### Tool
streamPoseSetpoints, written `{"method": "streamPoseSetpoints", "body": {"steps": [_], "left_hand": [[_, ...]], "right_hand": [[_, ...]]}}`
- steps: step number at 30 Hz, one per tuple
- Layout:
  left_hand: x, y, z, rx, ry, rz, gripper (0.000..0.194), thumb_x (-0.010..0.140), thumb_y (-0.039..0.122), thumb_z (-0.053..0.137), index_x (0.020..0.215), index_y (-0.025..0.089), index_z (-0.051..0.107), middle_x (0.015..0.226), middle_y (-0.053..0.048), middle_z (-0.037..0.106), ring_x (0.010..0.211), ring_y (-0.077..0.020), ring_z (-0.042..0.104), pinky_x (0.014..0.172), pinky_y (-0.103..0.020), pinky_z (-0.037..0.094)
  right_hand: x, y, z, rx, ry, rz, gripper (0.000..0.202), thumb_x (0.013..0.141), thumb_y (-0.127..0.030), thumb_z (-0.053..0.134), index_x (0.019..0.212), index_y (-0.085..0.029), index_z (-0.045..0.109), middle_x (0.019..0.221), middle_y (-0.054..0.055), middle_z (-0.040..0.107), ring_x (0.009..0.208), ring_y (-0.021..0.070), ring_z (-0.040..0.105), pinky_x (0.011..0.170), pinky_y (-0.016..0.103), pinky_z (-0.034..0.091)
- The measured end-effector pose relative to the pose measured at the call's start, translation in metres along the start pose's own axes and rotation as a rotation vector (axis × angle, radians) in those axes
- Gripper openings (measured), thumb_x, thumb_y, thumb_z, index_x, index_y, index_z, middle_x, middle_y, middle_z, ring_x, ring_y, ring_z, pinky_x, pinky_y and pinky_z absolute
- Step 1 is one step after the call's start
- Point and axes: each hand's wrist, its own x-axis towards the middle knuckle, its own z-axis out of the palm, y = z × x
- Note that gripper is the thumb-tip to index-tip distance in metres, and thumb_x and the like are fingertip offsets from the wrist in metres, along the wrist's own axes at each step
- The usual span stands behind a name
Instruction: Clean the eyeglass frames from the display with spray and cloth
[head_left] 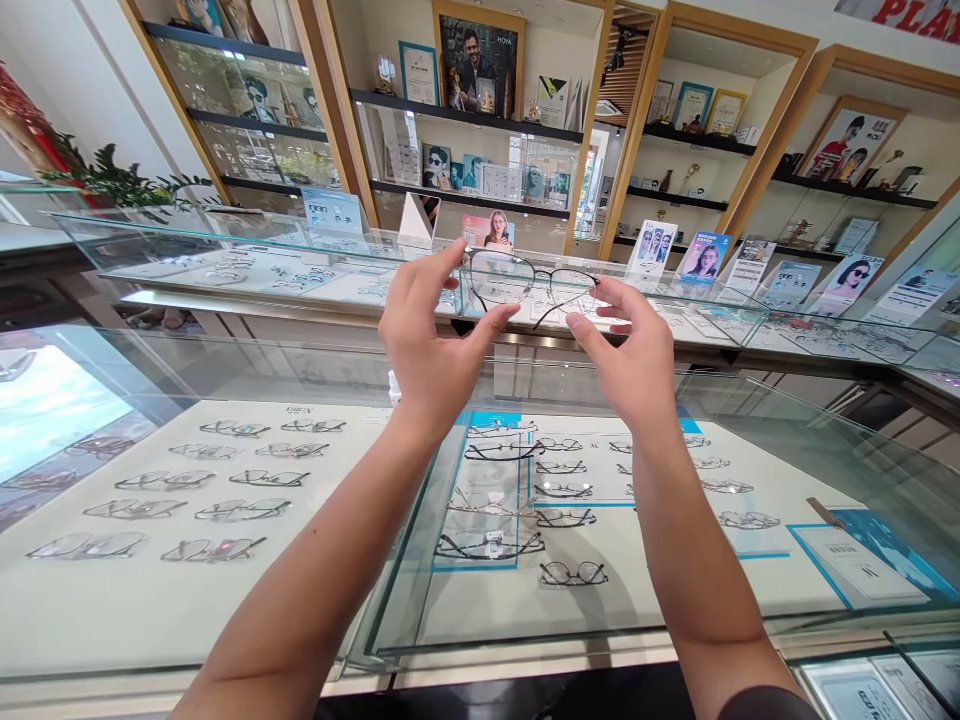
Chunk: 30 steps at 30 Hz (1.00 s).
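Observation:
A pair of eyeglasses [541,274] with a dark thin frame and clear lenses is held up between both hands, above the glass display case. My left hand [439,335] grips the frame's left end near the hinge, fingers behind and thumb low by the lens. At the other end, my right hand [634,340] pinches the frame's right corner, its thumb beneath the lens. The temples are unfolded in part, one slanting down below the right lens. Below my hands, several eyeglasses [564,518] lie in rows inside the case.
A glass case [420,600] spans the front. More eyeglasses [165,482] lie at left. A second glass counter [360,285] stands beyond, with upright advertising cards [651,250] on top. Wooden shelves [577,160] line the back wall. A plant [112,175] is at far left.

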Motion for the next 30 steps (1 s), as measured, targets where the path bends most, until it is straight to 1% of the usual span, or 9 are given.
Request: {"method": "streamPoseSetpoints", "body": {"steps": [3,6,9,12,14,17,21,26,30], "left_hand": [[0.000,0.000,0.000,-0.002,-0.008,-0.006,0.063,0.086,0.053,0.087,0.143,0.035,0.065,0.134,-0.007,0.073,0.121,-0.0318,0.068,0.100,-0.048,0.059],[0.000,0.000,-0.001,-0.015,-0.018,-0.019,0.064,0.086,0.056,0.087,0.143,0.035,0.066,0.136,-0.007,0.073,0.124,-0.0323,0.067,0.104,-0.049,0.059],[0.000,0.000,-0.001,-0.032,-0.024,-0.036,0.064,0.086,0.060,0.085,0.142,0.035,0.066,0.135,-0.007,0.074,0.122,-0.0317,0.068,0.104,-0.049,0.059],[0.000,-0.003,0.000,-0.055,-0.034,-0.053,0.063,0.088,0.058,0.085,0.143,0.035,0.066,0.134,-0.007,0.074,0.122,-0.0310,0.069,0.103,-0.049,0.058],[0.000,-0.006,0.001,-0.074,-0.044,-0.063,0.062,0.088,0.056,0.085,0.143,0.034,0.066,0.133,-0.007,0.074,0.121,-0.0304,0.070,0.102,-0.047,0.058],[0.001,-0.010,0.001,-0.080,-0.056,-0.081,0.059,0.088,0.053,0.086,0.141,0.034,0.068,0.130,-0.006,0.077,0.113,-0.0278,0.074,0.098,-0.045,0.060],[0.004,-0.013,0.001,-0.098,-0.077,-0.106,0.055,0.087,0.051,0.088,0.136,0.034,0.071,0.127,-0.005,0.080,0.109,-0.0261,0.076,0.094,-0.044,0.062],[0.006,-0.017,0.000,-0.136,-0.108,-0.115,0.054,0.086,0.050,0.089,0.135,0.034,0.071,0.126,-0.005,0.081,0.108,-0.0258,0.078,0.093,-0.044,0.064],[0.008,-0.020,0.000,-0.182,-0.160,-0.136,0.055,0.085,0.048,0.089,0.135,0.032,0.071,0.126,-0.007,0.082,0.106,-0.0256,0.080,0.095,-0.044,0.065]], "right_hand": [[0.000,0.001,0.000,-0.001,-0.003,-0.009,0.048,0.093,-0.047,0.078,0.137,-0.030,0.070,0.136,0.010,0.078,0.116,0.0306,0.074,0.099,0.054,0.059],[-0.001,0.000,-0.001,-0.008,-0.015,-0.015,0.047,0.094,-0.047,0.077,0.137,-0.031,0.070,0.135,0.010,0.077,0.118,0.0309,0.073,0.099,0.054,0.059],[-0.001,-0.002,-0.001,-0.009,-0.009,-0.005,0.045,0.093,-0.047,0.077,0.135,-0.031,0.069,0.135,0.010,0.077,0.117,0.0303,0.073,0.098,0.054,0.059],[-0.001,-0.002,-0.001,-0.021,0.004,-0.006,0.045,0.092,-0.048,0.078,0.133,-0.031,0.068,0.134,0.009,0.076,0.114,0.0288,0.072,0.096,0.051,0.059],[-0.001,-0.001,-0.002,-0.030,0.011,-0.028,0.046,0.093,-0.051,0.078,0.133,-0.032,0.066,0.133,0.009,0.075,0.112,0.0279,0.071,0.094,0.050,0.059],[-0.001,0.000,-0.001,-0.037,0.028,-0.075,0.046,0.094,-0.054,0.076,0.133,-0.033,0.063,0.133,0.008,0.072,0.113,0.0269,0.069,0.093,0.048,0.059],[0.000,0.000,-0.001,-0.039,0.056,-0.124,0.046,0.093,-0.054,0.077,0.131,-0.033,0.061,0.130,0.006,0.069,0.117,0.0262,0.067,0.095,0.047,0.059],[-0.001,-0.001,0.000,-0.057,0.087,-0.178,0.046,0.094,-0.054,0.076,0.132,-0.034,0.060,0.131,0.007,0.066,0.119,0.0274,0.065,0.097,0.049,0.059],[-0.001,-0.003,0.000,-0.054,0.105,-0.203,0.047,0.093,-0.050,0.078,0.133,-0.035,0.059,0.132,0.007,0.063,0.123,0.0289,0.063,0.101,0.052,0.058]]}}
